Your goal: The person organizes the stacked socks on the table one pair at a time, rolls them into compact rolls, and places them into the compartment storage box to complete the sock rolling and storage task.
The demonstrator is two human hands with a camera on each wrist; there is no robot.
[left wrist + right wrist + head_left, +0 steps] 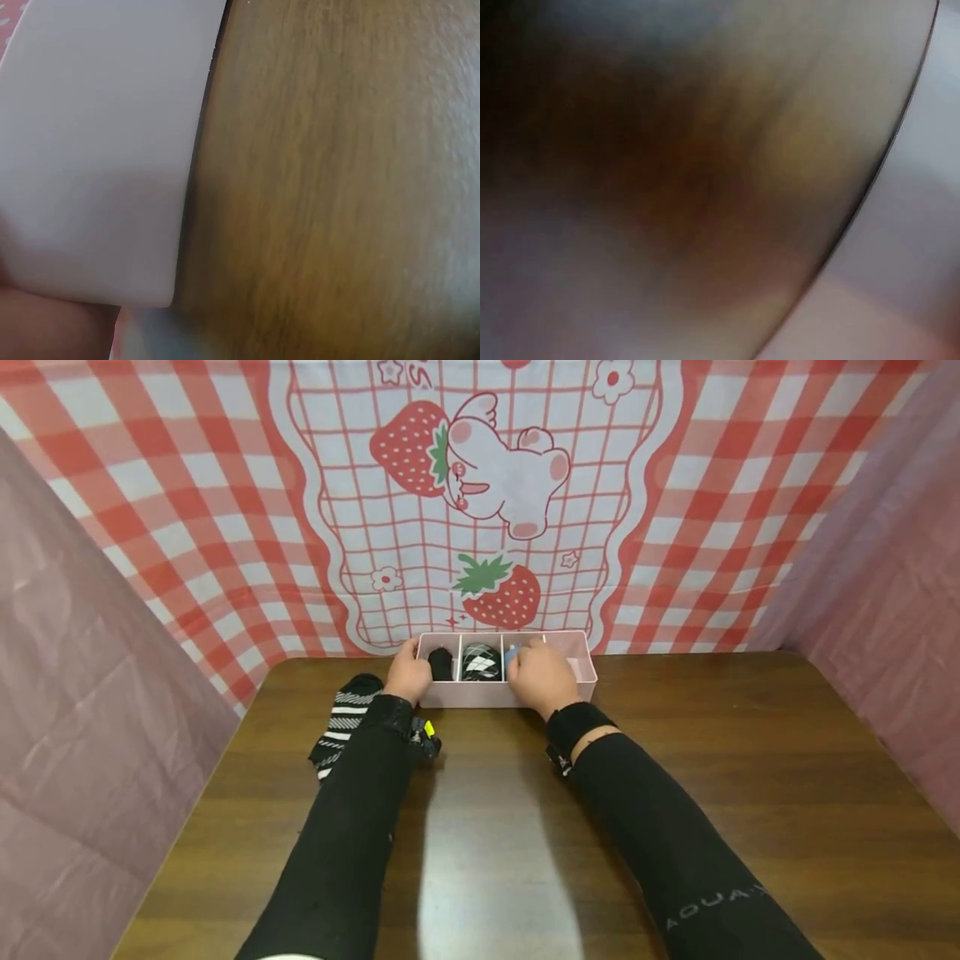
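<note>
A pink divided box [472, 695] stands at the back of the table, against the cloth. My left hand [408, 675] grips its left end, fingers along the side wall. In the left wrist view the box wall [105, 150] runs up beside bare wood. My right hand [543, 675] reaches into the third compartment with curled fingers, holding a light-blue sock [512, 655], mostly hidden under the hand. A black rolled sock [440, 665] fills the first compartment, a black-and-white argyle sock [481, 662] the second. The right wrist view is mostly blurred.
A black-and-white striped sock [347, 718] lies on the wooden table [750, 760], left of the box and partly behind my left forearm. A red checked cloth [720, 510] with strawberries hangs behind the table. Pink curtains [90, 710] flank both sides.
</note>
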